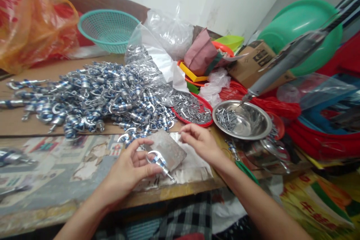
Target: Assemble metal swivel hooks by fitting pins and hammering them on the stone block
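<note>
My left hand is closed on a small silver-and-blue metal fitting with a curved, hook-like end and a thin stem. It holds the fitting over a flat grey metal block near the table's front edge. My right hand hovers just right of the block, its thumb and fingertips brought together. Whatever may be between those fingertips is too small to make out. Just behind it sits a red plate of small metal pieces.
A large heap of similar fittings covers cardboard at the left. Right of the plate stands a steel bowl holding metal pins, with a grey-handled tool hanging above it. A teal basket and plastic bags stand behind.
</note>
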`<state>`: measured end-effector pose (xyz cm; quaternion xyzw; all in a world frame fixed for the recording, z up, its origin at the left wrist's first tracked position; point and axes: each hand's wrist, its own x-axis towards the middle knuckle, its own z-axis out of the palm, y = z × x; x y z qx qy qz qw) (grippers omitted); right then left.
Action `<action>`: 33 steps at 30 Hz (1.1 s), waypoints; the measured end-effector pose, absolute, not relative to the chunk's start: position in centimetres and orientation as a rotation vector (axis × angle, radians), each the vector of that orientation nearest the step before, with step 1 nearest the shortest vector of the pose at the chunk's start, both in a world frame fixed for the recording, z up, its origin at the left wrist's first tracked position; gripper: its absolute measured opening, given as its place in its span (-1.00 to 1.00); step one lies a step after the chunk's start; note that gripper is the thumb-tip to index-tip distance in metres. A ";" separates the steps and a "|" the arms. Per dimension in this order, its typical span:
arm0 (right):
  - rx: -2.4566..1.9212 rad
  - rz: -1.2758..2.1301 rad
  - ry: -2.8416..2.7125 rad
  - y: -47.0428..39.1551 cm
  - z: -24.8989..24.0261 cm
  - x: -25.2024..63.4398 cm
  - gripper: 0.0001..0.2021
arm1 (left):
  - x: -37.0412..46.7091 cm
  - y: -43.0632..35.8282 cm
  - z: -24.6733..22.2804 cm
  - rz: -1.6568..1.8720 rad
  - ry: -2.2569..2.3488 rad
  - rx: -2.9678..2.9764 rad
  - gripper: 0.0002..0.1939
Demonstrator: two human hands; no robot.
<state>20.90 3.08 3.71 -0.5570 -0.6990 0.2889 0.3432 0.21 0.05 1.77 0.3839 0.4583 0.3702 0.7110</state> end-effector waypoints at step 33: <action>-0.996 -0.409 -2.570 -4.2 3.3 16.0 -0.74 | 0.0 0.1 0.4 0.886 0.940 0.876 -0.43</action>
